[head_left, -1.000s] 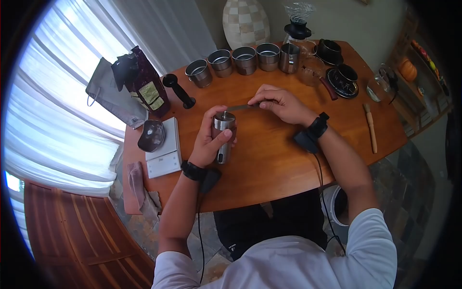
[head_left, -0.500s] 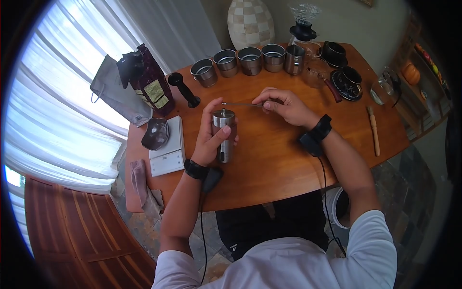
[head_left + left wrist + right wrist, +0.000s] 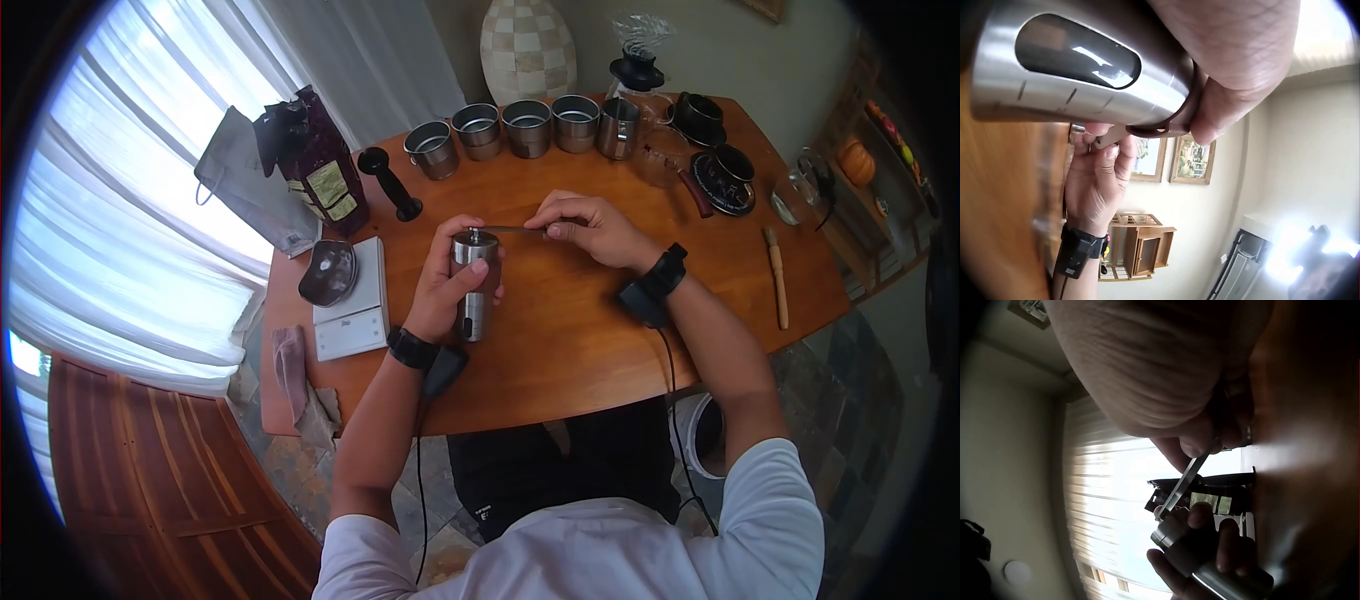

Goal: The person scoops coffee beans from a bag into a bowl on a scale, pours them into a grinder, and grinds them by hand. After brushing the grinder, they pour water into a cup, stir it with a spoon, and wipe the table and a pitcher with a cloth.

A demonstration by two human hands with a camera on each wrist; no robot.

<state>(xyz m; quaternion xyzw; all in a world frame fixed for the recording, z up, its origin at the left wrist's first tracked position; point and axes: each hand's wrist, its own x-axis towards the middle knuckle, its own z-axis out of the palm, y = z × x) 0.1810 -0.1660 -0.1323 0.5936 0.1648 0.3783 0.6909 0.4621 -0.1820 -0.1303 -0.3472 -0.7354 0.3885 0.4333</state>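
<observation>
My left hand [image 3: 437, 298] wraps round a steel hand coffee grinder [image 3: 474, 318], held upright over the table. The grinder has a dark band round its body, and a slotted window [image 3: 1079, 51] shows low on its side. In my right hand [image 3: 603, 234], thumb and fingers pinch the knob end of the grinder's flat metal crank handle [image 3: 515, 230]. The handle lies nearly level, its far end right at the shaft on top of the grinder. In the right wrist view the crank handle [image 3: 1180, 490] slants down to the grinder's top [image 3: 1169, 531]. My left index finger reaches up beside that shaft.
Left on the table are a white scale [image 3: 352, 335] with a dark dish [image 3: 328, 273], a cloth [image 3: 290, 372], a coffee bag [image 3: 325, 175] and a black tamper-like tool [image 3: 390, 185]. Several steel cups [image 3: 527, 130] line the back. A brush [image 3: 777, 280] lies right, near black cups [image 3: 735, 165].
The crank handle's end was raised above the grinder's shaft half a second ago; now it has come down to the shaft. Both hands keep their hold. The head view has shifted slightly.
</observation>
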